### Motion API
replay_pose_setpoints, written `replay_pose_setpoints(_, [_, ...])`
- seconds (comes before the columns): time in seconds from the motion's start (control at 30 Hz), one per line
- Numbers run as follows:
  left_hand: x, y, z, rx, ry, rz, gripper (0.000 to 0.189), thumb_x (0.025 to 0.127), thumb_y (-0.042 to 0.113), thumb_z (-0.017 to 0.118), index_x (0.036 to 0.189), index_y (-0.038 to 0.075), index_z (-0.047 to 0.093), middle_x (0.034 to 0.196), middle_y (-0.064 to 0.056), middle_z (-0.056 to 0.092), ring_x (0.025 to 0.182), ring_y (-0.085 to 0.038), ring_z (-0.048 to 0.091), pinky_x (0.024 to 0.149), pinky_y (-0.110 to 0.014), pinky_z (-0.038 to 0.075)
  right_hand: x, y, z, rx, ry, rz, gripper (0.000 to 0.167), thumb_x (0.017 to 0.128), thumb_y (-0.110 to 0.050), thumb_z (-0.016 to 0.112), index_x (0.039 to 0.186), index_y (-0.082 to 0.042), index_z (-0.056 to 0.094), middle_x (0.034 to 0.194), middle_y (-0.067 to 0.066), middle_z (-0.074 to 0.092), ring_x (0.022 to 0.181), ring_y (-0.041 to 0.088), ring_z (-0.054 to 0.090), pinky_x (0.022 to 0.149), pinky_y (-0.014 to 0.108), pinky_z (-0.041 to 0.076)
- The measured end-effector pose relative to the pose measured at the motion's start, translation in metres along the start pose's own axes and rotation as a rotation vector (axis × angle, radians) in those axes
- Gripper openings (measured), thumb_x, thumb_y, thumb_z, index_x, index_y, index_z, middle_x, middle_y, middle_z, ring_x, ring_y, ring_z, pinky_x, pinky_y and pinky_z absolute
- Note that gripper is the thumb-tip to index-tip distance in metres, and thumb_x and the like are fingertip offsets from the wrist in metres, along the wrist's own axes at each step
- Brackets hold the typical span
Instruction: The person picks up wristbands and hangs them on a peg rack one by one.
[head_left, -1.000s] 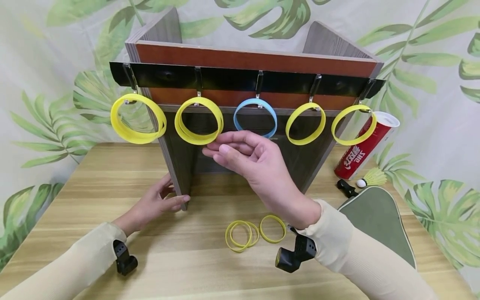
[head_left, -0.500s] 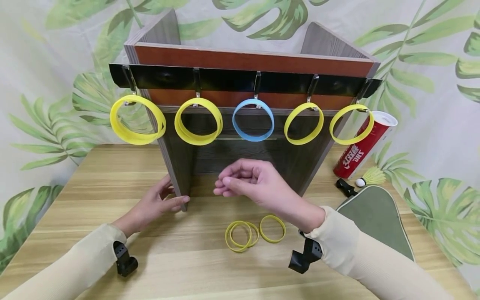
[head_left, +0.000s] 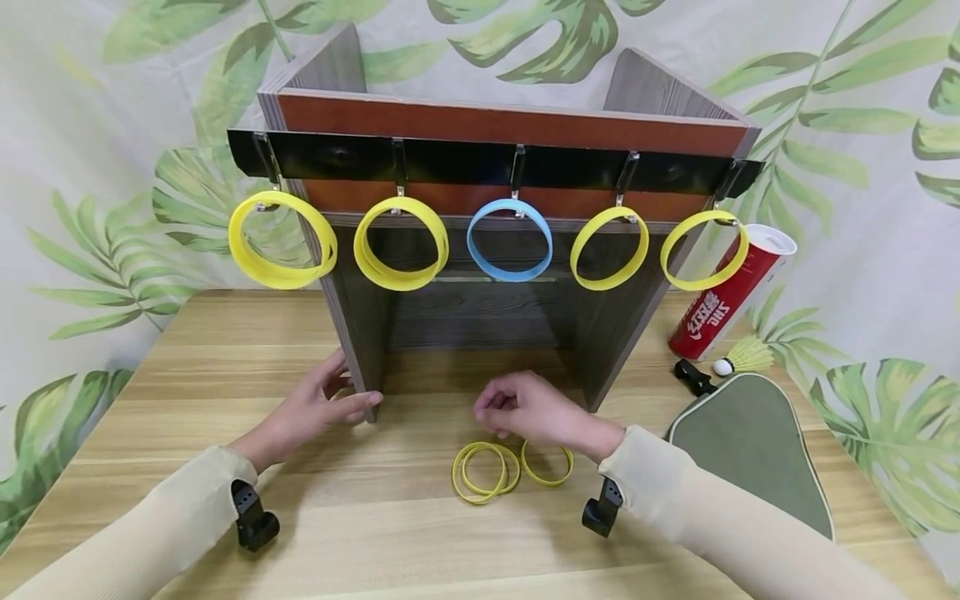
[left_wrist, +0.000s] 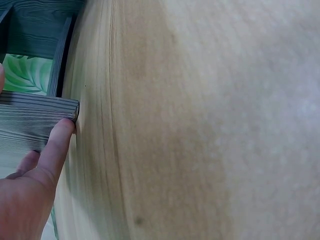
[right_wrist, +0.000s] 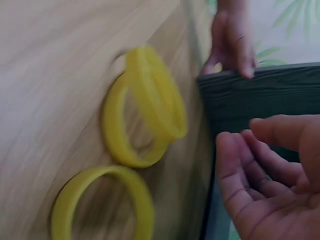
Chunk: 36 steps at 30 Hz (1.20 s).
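My left hand (head_left: 311, 410) holds the lower left side panel (head_left: 360, 367) of a grey wooden stand, thumb on its front edge and other fingers on the outer side. My right hand (head_left: 534, 408) hovers in front of the stand with loosely bent fingers and nothing between them. Just below it, several yellow silicone bands lie on the table: an overlapping group (head_left: 465, 490) and a single band (head_left: 557, 480). In the right wrist view the overlapping bands (right_wrist: 112, 135) lie beside my fingertips. Yellow bands (head_left: 401, 283) and one blue band (head_left: 510, 273) hang from metal hooks on a black bar (head_left: 450, 158).
A red tube (head_left: 708, 304) stands tilted at the right of the stand. Near it are a yellow shuttlecock (head_left: 746, 357), a black clip-like piece (head_left: 693, 377) and a green padded case (head_left: 750, 450). A leaf-patterned cloth (head_left: 97, 167) hangs behind the wooden table (head_left: 360, 533).
My right hand has left the second hanging yellow band and moved down toward the loose bands on the table. My left hand has stayed on the side panel.
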<state>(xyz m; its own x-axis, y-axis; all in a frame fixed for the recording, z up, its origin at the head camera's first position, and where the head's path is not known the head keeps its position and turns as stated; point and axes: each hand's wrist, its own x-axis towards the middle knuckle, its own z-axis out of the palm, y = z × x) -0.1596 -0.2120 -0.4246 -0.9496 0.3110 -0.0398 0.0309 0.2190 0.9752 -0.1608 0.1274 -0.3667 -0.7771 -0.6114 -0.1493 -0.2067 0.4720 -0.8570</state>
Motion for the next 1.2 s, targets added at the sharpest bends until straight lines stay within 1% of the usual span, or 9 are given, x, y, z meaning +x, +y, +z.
replay_pose_setpoints(0.1, [0.0, 0.0, 0.0, -0.007, -0.002, -0.003, 0.081, 0.101, 0.016, 0.071, 0.167, 0.022, 0.025, 0.161, -0.024, 0.039, 0.134, -0.04, 0.048, 0.087, -0.037, 0.064, 0.003, 0.012, 0.002, -0.085, -0.028, 0.038, 0.01, 0.1, -0.009, 0.069, 0.102, -0.001, 0.074, 0.09, 0.008, 0.072, 0.077, 0.008, 0.062, 0.071, 0.024, 0.057])
replay_pose_setpoints(0.23, [0.001, -0.002, 0.0, -0.003, 0.001, 0.002, 0.08, 0.1, 0.015, 0.072, 0.166, 0.021, 0.027, 0.158, -0.025, 0.042, 0.129, -0.031, 0.052, 0.086, -0.036, 0.064, 0.006, 0.02, 0.004, -0.158, -0.057, 0.047, 0.007, 0.097, -0.011, 0.072, 0.097, -0.005, 0.077, 0.091, 0.004, 0.074, 0.08, 0.004, 0.059, 0.072, 0.017, 0.051])
replay_pose_setpoints(0.3, [0.001, -0.002, 0.0, 0.003, 0.003, 0.005, 0.08, 0.1, 0.015, 0.072, 0.166, 0.021, 0.027, 0.157, -0.025, 0.043, 0.127, -0.029, 0.054, 0.086, -0.036, 0.065, 0.007, 0.022, 0.005, -0.18, -0.08, 0.039, 0.007, 0.097, -0.009, 0.072, 0.096, -0.004, 0.077, 0.089, 0.004, 0.074, 0.077, 0.003, 0.058, 0.07, 0.016, 0.05])
replay_pose_setpoints(0.5, [0.001, -0.002, -0.001, 0.006, -0.001, 0.001, 0.081, 0.1, 0.017, 0.072, 0.167, 0.022, 0.026, 0.16, -0.025, 0.041, 0.133, -0.039, 0.049, 0.086, -0.036, 0.064, 0.01, 0.023, 0.011, -0.271, -0.148, 0.007, 0.006, 0.095, -0.008, 0.073, 0.095, -0.003, 0.077, 0.084, 0.002, 0.073, 0.073, -0.001, 0.055, 0.067, 0.014, 0.049])
replay_pose_setpoints(0.73, [0.001, -0.003, -0.001, -0.016, 0.0, -0.009, 0.082, 0.1, 0.016, 0.072, 0.167, 0.022, 0.025, 0.161, -0.024, 0.039, 0.134, -0.04, 0.048, 0.087, -0.037, 0.064, 0.009, 0.02, 0.013, -0.36, -0.148, -0.044, 0.006, 0.095, -0.007, 0.073, 0.092, -0.003, 0.077, 0.082, 0.001, 0.072, 0.071, -0.004, 0.052, 0.067, 0.012, 0.048])
replay_pose_setpoints(0.9, [0.0, -0.004, -0.001, -0.026, -0.007, -0.011, 0.083, 0.1, 0.015, 0.072, 0.167, 0.024, 0.023, 0.164, -0.024, 0.035, 0.139, -0.046, 0.044, 0.088, -0.036, 0.064, 0.009, 0.021, 0.011, -0.349, -0.157, -0.038, 0.007, 0.095, -0.007, 0.071, 0.092, -0.004, 0.077, 0.083, 0.0, 0.072, 0.072, -0.004, 0.053, 0.068, 0.013, 0.048])
replay_pose_setpoints(1.03, [-0.002, -0.004, 0.0, -0.037, -0.012, -0.019, 0.085, 0.1, 0.015, 0.072, 0.168, 0.025, 0.021, 0.167, -0.023, 0.031, 0.142, -0.048, 0.04, 0.088, -0.036, 0.063, 0.008, 0.022, 0.009, -0.286, -0.175, -0.019, 0.008, 0.096, -0.005, 0.069, 0.096, -0.002, 0.076, 0.085, 0.006, 0.074, 0.071, -0.001, 0.057, 0.068, 0.015, 0.051])
replay_pose_setpoints(1.1, [-0.002, -0.003, 0.0, -0.034, -0.009, -0.017, 0.085, 0.1, 0.015, 0.072, 0.168, 0.025, 0.022, 0.165, -0.024, 0.033, 0.14, -0.045, 0.043, 0.088, -0.036, 0.064, 0.007, 0.022, 0.007, -0.224, -0.182, 0.014, 0.009, 0.097, -0.003, 0.067, 0.098, 0.001, 0.075, 0.087, 0.01, 0.075, 0.07, 0.003, 0.06, 0.067, 0.018, 0.055])
replay_pose_setpoints(1.2, [0.0, -0.002, 0.0, -0.02, -0.002, -0.006, 0.083, 0.1, 0.015, 0.072, 0.167, 0.024, 0.024, 0.161, -0.025, 0.039, 0.133, -0.036, 0.05, 0.087, -0.036, 0.064, 0.006, 0.02, 0.003, -0.112, -0.187, 0.078, 0.009, 0.098, -0.002, 0.066, 0.101, 0.004, 0.073, 0.086, 0.016, 0.073, 0.066, 0.009, 0.064, 0.066, 0.024, 0.06])
